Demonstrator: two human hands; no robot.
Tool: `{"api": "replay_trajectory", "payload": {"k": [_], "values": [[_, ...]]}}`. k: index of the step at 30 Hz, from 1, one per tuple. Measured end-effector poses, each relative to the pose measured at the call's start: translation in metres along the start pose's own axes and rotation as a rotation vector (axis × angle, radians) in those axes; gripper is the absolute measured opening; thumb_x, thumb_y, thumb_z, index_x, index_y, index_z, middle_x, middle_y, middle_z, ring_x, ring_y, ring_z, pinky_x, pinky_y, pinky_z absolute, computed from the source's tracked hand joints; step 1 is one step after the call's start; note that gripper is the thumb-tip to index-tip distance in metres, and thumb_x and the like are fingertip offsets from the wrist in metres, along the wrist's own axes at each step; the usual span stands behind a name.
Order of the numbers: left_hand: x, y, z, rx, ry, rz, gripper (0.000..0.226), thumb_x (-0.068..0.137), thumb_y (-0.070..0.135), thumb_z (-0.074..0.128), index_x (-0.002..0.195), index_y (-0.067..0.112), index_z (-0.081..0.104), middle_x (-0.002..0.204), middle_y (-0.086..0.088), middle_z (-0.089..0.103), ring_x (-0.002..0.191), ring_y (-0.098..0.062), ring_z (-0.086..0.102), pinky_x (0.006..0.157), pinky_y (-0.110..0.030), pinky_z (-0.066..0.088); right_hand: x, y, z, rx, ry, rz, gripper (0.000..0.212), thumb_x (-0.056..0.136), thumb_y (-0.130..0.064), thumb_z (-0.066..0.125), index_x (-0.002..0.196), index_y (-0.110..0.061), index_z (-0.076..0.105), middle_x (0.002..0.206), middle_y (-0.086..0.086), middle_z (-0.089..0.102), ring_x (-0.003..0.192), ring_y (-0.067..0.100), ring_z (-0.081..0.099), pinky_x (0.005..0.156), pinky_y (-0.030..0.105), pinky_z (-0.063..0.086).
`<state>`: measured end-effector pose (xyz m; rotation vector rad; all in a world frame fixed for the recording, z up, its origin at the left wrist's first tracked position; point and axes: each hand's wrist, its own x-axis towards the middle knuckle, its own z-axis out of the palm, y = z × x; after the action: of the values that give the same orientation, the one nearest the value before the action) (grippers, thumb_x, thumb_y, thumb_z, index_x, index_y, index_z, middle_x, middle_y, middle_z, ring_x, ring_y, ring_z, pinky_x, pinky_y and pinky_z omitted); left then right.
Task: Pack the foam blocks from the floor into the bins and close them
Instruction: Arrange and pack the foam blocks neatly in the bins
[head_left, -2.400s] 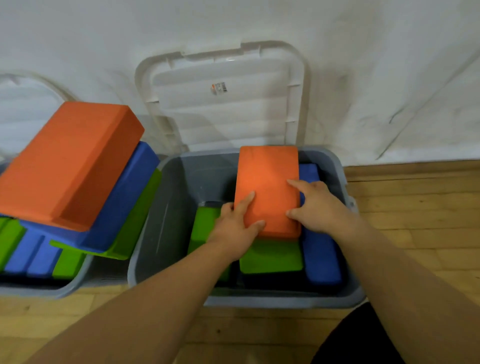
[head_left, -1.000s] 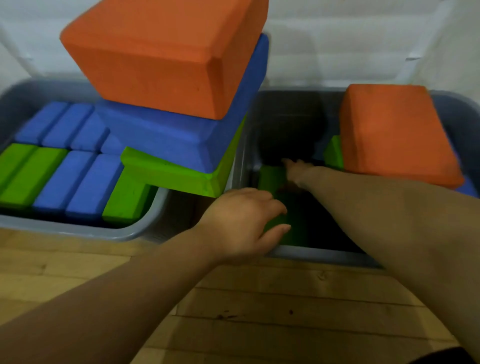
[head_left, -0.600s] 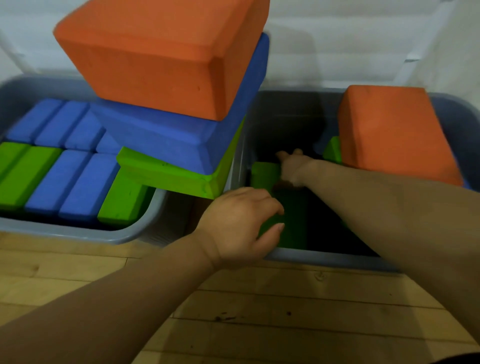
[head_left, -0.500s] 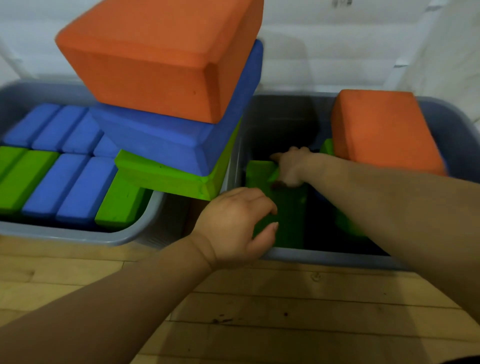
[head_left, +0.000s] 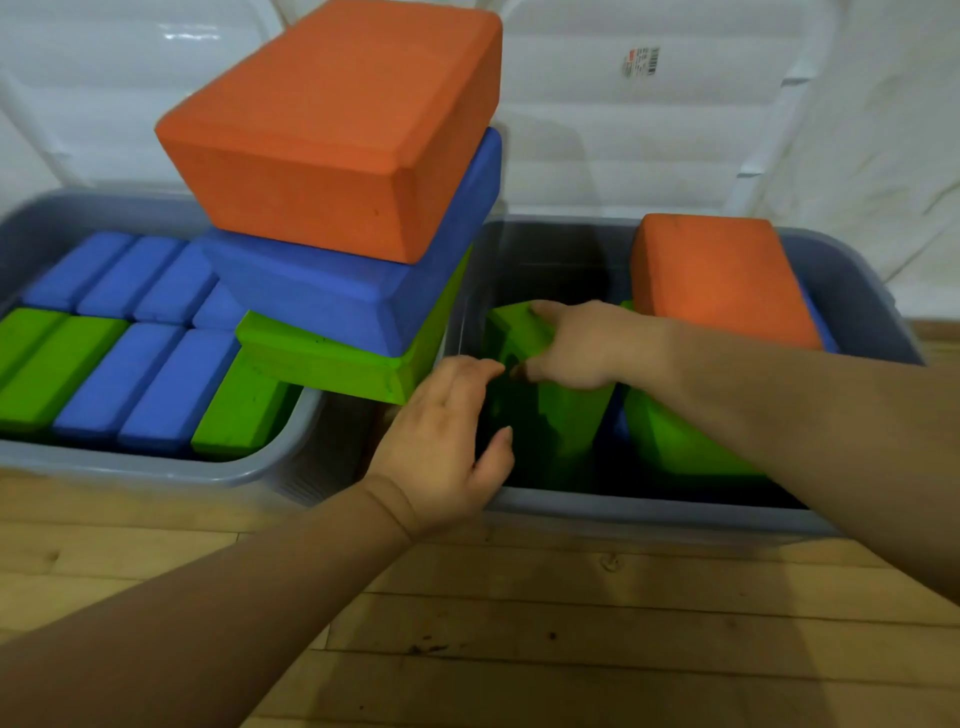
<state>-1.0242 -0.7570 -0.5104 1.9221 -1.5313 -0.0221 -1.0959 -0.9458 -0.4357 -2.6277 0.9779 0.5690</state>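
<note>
Two grey bins stand side by side on the wooden floor. In the right bin (head_left: 649, 512), my right hand (head_left: 576, 345) grips the top end of a green foam block (head_left: 550, 410) that is tilted up on end. My left hand (head_left: 447, 441) hovers at the bin's near-left corner, fingers loosely curled and holding nothing. An orange block (head_left: 719, 278) lies on other green and blue blocks at the right side of that bin. The left bin (head_left: 156, 470) holds rows of blue and green blocks, with a green, a blue and a large orange block (head_left: 337, 119) stacked above its rim.
Two clear white lids (head_left: 675, 130) lean against the white wall behind the bins. The stack of three blocks overhangs the gap between the bins. Wooden floor (head_left: 571, 649) lies in front of me.
My right hand reached into the right bin's left side and lifted the green block's far end so it stands tilted. My left hand moved to the bin's near-left corner.
</note>
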Motion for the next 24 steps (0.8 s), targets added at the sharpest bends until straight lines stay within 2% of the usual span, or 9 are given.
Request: {"api": "replay_trajectory", "payload": {"k": [4, 7, 10, 12, 14, 17, 19, 21, 24], "values": [[0.002, 0.004, -0.001, 0.014, -0.042, -0.039, 0.063, 0.09, 0.038, 0.053, 0.143, 0.005, 0.044, 0.136, -0.012, 0.049, 0.119, -0.025, 0.054, 0.101, -0.036, 0.047, -0.01, 0.0, 0.029, 0.386, -0.055, 0.013, 0.068, 0.088, -0.03, 0.07, 0.149, -0.027, 0.042, 0.1, 0.003, 0.068, 0.073, 0.019, 0.067, 0.065, 0.032, 0.059], [0.001, 0.005, -0.001, 0.046, -0.067, -0.051, 0.061, 0.091, 0.038, 0.053, 0.144, 0.008, 0.044, 0.136, -0.009, 0.053, 0.119, -0.022, 0.054, 0.101, -0.035, 0.048, -0.009, 0.004, 0.049, 0.613, -0.107, 0.038, 0.082, 0.093, -0.018, 0.064, 0.159, -0.036, 0.019, 0.111, 0.003, 0.063, 0.086, 0.018, 0.064, 0.064, 0.03, 0.057], [0.005, 0.006, -0.001, 0.126, -0.139, -0.061, 0.061, 0.089, 0.044, 0.046, 0.14, 0.009, 0.049, 0.133, -0.009, 0.057, 0.119, -0.025, 0.056, 0.101, -0.038, 0.049, -0.009, 0.015, 0.055, 0.709, -0.111, 0.04, 0.088, 0.092, -0.012, 0.065, 0.16, -0.038, 0.016, 0.114, 0.004, 0.062, 0.089, 0.02, 0.064, 0.059, 0.028, 0.055], [0.01, 0.009, -0.002, 0.204, -0.236, -0.05, 0.063, 0.087, 0.049, 0.044, 0.138, 0.013, 0.053, 0.128, -0.006, 0.058, 0.114, -0.026, 0.058, 0.096, -0.041, 0.05, -0.015, 0.02, 0.052, 0.64, -0.167, 0.026, 0.093, 0.091, -0.01, 0.064, 0.16, -0.038, 0.009, 0.115, 0.008, 0.064, 0.092, 0.024, 0.067, 0.064, 0.031, 0.058], [0.018, 0.014, -0.003, 0.332, -0.37, -0.057, 0.06, 0.088, 0.054, 0.042, 0.135, 0.02, 0.056, 0.122, -0.002, 0.058, 0.11, -0.025, 0.057, 0.092, -0.037, 0.047, -0.022, 0.024, 0.036, 0.394, -0.12, -0.034, 0.087, 0.091, -0.013, 0.062, 0.162, -0.026, 0.012, 0.129, 0.014, 0.063, 0.11, 0.031, 0.066, 0.086, 0.033, 0.057], [0.032, 0.023, 0.0, 0.456, -0.446, -0.117, 0.048, 0.093, 0.059, 0.046, 0.123, 0.025, 0.062, 0.12, -0.001, 0.055, 0.112, -0.025, 0.053, 0.091, -0.037, 0.044, -0.036, 0.037, -0.002, 0.137, 0.144, -0.125, 0.065, 0.092, -0.022, 0.063, 0.152, -0.019, 0.041, 0.139, 0.007, 0.06, 0.127, 0.024, 0.056, 0.096, 0.02, 0.039], [0.04, 0.031, 0.005, 0.456, -0.445, -0.193, 0.051, 0.094, 0.06, 0.048, 0.13, 0.026, 0.058, 0.129, -0.002, 0.05, 0.119, -0.027, 0.049, 0.097, -0.041, 0.045, -0.041, 0.056, -0.015, 0.09, 0.295, -0.154, 0.06, 0.089, -0.03, 0.066, 0.146, -0.023, 0.049, 0.133, 0.007, 0.06, 0.124, 0.027, 0.055, 0.099, 0.026, 0.041], [0.047, 0.036, 0.015, 0.454, -0.46, -0.229, 0.059, 0.093, 0.063, 0.049, 0.14, 0.026, 0.047, 0.138, -0.004, 0.043, 0.127, -0.03, 0.044, 0.103, -0.045, 0.043, -0.047, 0.077, -0.013, -0.054, 0.352, -0.11, 0.077, 0.08, -0.049, 0.066, 0.15, -0.029, 0.041, 0.14, 0.012, 0.049, 0.128, 0.035, 0.048, 0.107, 0.04, 0.039], [0.055, 0.04, 0.03, 0.418, -0.491, -0.258, 0.075, 0.09, 0.069, 0.051, 0.153, 0.037, 0.027, 0.155, -0.006, 0.025, 0.135, -0.037, 0.034, 0.107, -0.052, 0.038, -0.054, 0.104, 0.004, -0.217, 0.283, 0.022, 0.108, 0.068, -0.071, 0.064, 0.157, -0.046, 0.008, 0.159, 0.012, 0.021, 0.138, 0.044, 0.032, 0.109, 0.056, 0.035]]}}
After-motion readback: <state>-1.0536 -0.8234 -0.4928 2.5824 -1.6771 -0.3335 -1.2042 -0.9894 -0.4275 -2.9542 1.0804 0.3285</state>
